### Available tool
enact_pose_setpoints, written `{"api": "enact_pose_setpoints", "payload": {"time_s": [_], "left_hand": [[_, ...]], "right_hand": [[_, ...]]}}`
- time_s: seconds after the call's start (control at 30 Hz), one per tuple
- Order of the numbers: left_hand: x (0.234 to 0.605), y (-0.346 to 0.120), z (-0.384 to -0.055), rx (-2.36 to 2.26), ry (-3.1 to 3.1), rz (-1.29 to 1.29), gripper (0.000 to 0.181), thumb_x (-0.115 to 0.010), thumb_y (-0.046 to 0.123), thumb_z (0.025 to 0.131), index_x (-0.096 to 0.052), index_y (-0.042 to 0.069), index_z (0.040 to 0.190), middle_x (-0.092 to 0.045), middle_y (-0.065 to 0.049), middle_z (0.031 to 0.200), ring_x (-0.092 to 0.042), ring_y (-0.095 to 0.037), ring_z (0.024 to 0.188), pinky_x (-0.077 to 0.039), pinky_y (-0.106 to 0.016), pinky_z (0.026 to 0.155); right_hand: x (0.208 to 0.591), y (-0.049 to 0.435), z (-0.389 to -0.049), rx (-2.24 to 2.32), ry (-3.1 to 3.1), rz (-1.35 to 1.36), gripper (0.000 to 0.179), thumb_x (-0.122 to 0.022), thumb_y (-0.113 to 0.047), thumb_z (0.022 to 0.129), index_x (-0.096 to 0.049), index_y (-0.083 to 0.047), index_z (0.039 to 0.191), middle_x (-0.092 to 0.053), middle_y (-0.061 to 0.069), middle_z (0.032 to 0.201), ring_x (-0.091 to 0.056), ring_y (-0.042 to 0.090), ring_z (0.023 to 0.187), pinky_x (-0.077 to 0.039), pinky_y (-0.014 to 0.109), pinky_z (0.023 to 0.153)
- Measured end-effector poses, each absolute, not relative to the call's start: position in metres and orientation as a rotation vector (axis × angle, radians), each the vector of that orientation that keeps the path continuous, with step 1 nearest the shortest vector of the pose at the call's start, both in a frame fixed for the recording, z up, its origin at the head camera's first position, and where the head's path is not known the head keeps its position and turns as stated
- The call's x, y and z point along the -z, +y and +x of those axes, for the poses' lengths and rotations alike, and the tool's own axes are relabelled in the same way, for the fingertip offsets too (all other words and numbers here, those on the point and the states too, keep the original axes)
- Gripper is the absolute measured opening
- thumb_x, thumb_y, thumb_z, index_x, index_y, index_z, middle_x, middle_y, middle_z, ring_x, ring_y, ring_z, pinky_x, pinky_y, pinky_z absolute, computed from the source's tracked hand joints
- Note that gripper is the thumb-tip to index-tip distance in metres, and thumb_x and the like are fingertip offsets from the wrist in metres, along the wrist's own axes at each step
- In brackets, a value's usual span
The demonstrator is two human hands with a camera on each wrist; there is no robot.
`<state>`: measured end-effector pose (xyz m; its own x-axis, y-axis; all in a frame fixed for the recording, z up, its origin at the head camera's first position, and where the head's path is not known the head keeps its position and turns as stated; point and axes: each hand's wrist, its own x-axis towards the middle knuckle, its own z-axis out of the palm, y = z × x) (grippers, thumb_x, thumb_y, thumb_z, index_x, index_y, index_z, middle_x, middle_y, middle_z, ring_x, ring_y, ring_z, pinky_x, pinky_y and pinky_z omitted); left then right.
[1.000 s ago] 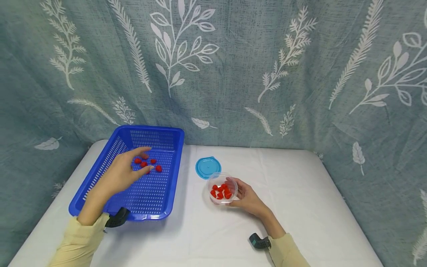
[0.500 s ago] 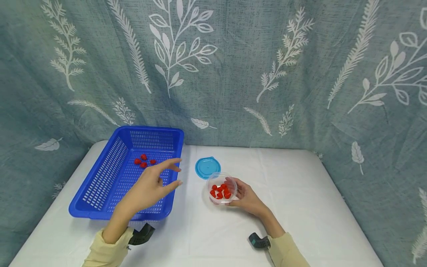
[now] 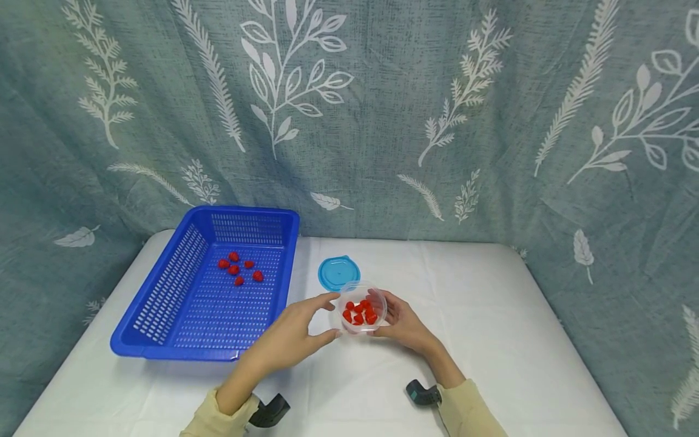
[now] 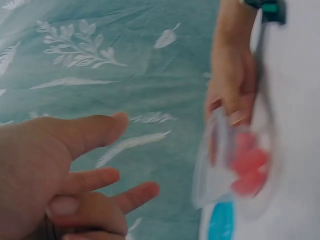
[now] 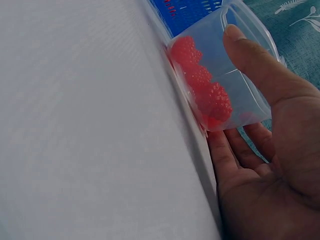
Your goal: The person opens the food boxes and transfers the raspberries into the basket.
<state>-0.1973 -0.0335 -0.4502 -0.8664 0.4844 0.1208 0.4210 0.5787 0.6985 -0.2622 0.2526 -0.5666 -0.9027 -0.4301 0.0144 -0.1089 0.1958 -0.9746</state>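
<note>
A clear round plastic container point(image 5: 245, 95) stands on the white cloth with several red raspberries point(image 5: 217, 102) in its bottom. My right hand point(image 3: 406, 325) holds it from the right, thumb against the wall in the right wrist view and fingers round the other side. To the left of the container, my left hand point(image 3: 289, 337) has thumb and fingers spread apart, fingertips right by the rim in the head view. Nothing lies between those fingers in the left wrist view. More raspberries point(image 3: 233, 270) lie in the blue basket point(image 3: 218, 325).
A blue round lid point(image 3: 338, 273) lies flat just behind the container. The basket takes up the left of the white-covered table point(image 3: 480, 303). A green leaf-patterned curtain point(image 3: 382, 121) hangs along the back and sides.
My left hand has moved right and toward me, from over the basket to beside the container, its fingers staying apart. The right hand and the container have stayed in place.
</note>
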Motion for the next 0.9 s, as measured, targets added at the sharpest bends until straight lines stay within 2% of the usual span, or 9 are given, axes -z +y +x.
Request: {"api": "enact_pose_setpoints", "payload": {"time_s": [0.13,0.33,0.43,0.53,0.67,0.9], "left_hand": [[0.465,-0.018,-0.203,-1.196,2.656,0.797,0.059,-0.069,0.028,0.098,-0.048,0.013,0.150,-0.062,-0.009,0.140,-0.058,-0.030,0.129,-0.047,-0.052,0.106],[0.483,0.005,-0.219,-1.129,2.701,0.831,0.052,-0.062,0.027,0.102,-0.050,0.007,0.149,-0.059,-0.011,0.144,-0.057,-0.030,0.132,-0.046,-0.049,0.108],[0.490,0.014,-0.229,-1.042,2.744,0.806,0.046,-0.056,0.026,0.105,-0.052,0.008,0.147,-0.061,-0.010,0.142,-0.060,-0.029,0.128,-0.048,-0.048,0.106],[0.496,0.021,-0.238,-0.977,2.765,0.793,0.041,-0.054,0.021,0.106,-0.055,0.006,0.144,-0.066,-0.011,0.136,-0.066,-0.027,0.116,-0.052,-0.047,0.101],[0.503,0.027,-0.246,-0.923,2.767,0.799,0.039,-0.055,0.017,0.105,-0.057,0.006,0.142,-0.069,-0.010,0.129,-0.067,-0.022,0.103,-0.055,-0.044,0.095],[0.511,0.037,-0.251,-0.878,2.787,0.837,0.037,-0.058,0.017,0.102,-0.060,0.005,0.138,-0.070,-0.007,0.124,-0.065,-0.020,0.101,-0.055,-0.042,0.093]], "right_hand": [[0.567,0.255,-0.263,1.770,2.218,-0.531,0.086,-0.084,-0.001,0.081,-0.039,-0.004,0.153,-0.043,0.019,0.157,-0.037,0.037,0.148,-0.042,0.029,0.108],[0.567,0.255,-0.263,1.763,2.227,-0.532,0.084,-0.083,-0.002,0.081,-0.040,-0.005,0.153,-0.043,0.018,0.157,-0.036,0.037,0.148,-0.041,0.029,0.108],[0.568,0.255,-0.263,1.758,2.225,-0.517,0.084,-0.084,-0.002,0.081,-0.042,-0.009,0.153,-0.043,0.015,0.157,-0.036,0.034,0.148,-0.042,0.027,0.107],[0.567,0.254,-0.262,1.757,2.221,-0.507,0.083,-0.084,-0.003,0.081,-0.042,-0.011,0.153,-0.044,0.012,0.157,-0.037,0.032,0.148,-0.044,0.025,0.105],[0.565,0.254,-0.262,1.781,2.190,-0.521,0.085,-0.084,-0.001,0.080,-0.041,-0.007,0.153,-0.042,0.014,0.158,-0.037,0.033,0.148,-0.044,0.024,0.105],[0.567,0.255,-0.260,1.820,2.155,-0.541,0.085,-0.083,0.003,0.080,-0.040,-0.005,0.153,-0.040,0.015,0.159,-0.036,0.034,0.149,-0.042,0.026,0.107]]}}
